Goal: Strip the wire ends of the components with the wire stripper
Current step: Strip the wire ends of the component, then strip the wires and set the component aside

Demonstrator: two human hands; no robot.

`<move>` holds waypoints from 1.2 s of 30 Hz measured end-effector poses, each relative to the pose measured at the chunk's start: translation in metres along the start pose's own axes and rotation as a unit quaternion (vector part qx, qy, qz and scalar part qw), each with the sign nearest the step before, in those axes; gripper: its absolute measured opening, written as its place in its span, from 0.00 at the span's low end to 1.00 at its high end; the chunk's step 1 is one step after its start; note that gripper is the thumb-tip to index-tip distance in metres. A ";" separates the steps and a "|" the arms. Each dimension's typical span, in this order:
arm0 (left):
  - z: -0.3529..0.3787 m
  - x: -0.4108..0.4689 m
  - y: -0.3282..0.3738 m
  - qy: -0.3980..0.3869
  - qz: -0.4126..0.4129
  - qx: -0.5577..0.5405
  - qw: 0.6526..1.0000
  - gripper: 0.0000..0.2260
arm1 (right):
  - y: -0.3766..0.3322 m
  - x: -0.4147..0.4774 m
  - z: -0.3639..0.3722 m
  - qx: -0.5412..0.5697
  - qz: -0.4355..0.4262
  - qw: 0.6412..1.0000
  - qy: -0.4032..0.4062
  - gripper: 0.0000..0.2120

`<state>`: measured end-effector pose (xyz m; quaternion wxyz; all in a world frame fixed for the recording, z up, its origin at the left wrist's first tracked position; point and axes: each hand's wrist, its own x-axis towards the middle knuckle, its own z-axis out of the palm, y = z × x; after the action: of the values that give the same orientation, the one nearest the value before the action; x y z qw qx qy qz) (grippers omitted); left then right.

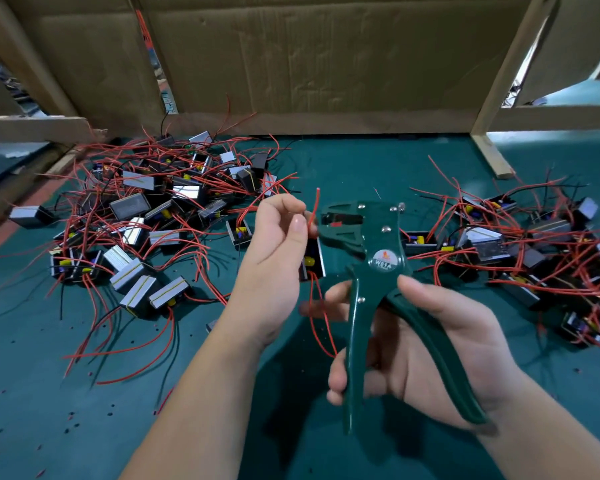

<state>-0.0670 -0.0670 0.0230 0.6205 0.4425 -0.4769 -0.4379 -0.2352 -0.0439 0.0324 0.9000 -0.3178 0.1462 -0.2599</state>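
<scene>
My right hand (426, 344) grips the two handles of a dark green wire stripper (368, 271), whose jaws point left at mid frame. My left hand (274, 258) pinches a thin red wire (314, 209) between thumb and fingers, with the wire's tip standing upright just left of the stripper's jaws. That wire runs down behind my left hand to a small black component (312, 261), partly hidden by the hand, with more red wire looping below it.
A heap of black and silver components with red wires (146, 220) lies at the left on the green table mat (84, 393). A second heap (520, 247) lies at the right. Cardboard walls (309, 64) and wooden posts (492, 150) close the back. Small insulation bits dot the mat.
</scene>
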 end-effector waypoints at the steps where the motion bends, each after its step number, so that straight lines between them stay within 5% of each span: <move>1: 0.001 0.000 0.000 -0.002 0.014 -0.001 1.000 0.06 | 0.000 0.000 0.000 -0.003 0.002 1.000 -0.011 0.29; 5: -0.002 0.000 0.000 -0.009 0.113 0.071 0.991 0.07 | -0.008 -0.006 -0.003 -0.001 -0.039 0.999 -0.022 0.33; 9: 0.000 -0.001 -0.003 -0.027 0.121 0.190 0.974 0.12 | -0.012 -0.009 -0.004 -0.053 -0.189 0.980 0.040 0.31; 13: -0.005 -0.001 -0.019 -0.042 0.070 0.485 0.871 0.16 | -0.016 -0.004 -0.008 -0.119 -0.335 0.914 0.197 0.22; 18: -0.010 -0.001 -0.017 0.070 0.006 0.559 0.826 0.11 | -0.022 -0.006 -0.014 -0.059 -0.313 0.920 0.230 0.13; 25: -0.017 0.000 -0.010 0.199 -0.061 0.610 0.765 0.12 | -0.014 -0.004 -0.007 -0.047 -0.253 0.946 0.199 0.38; 27: -0.019 0.002 -0.009 0.202 -0.072 0.587 0.781 0.15 | -0.012 -0.003 -0.005 -0.038 -0.238 0.952 0.188 0.39; 31: -0.029 0.011 -0.011 0.134 -0.101 0.430 0.887 0.21 | -0.009 -0.003 -0.008 -0.027 -0.231 0.956 0.179 0.33; 36: -0.016 0.013 -0.001 0.103 -0.087 0.055 0.989 0.20 | -0.010 -0.003 -0.008 -0.027 -0.228 0.958 0.170 0.36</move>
<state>-0.0498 -0.0772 0.0225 0.6008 0.5585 -0.3931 -0.4154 -0.2450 -0.0530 0.0331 0.7697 -0.3180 0.2278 -0.5046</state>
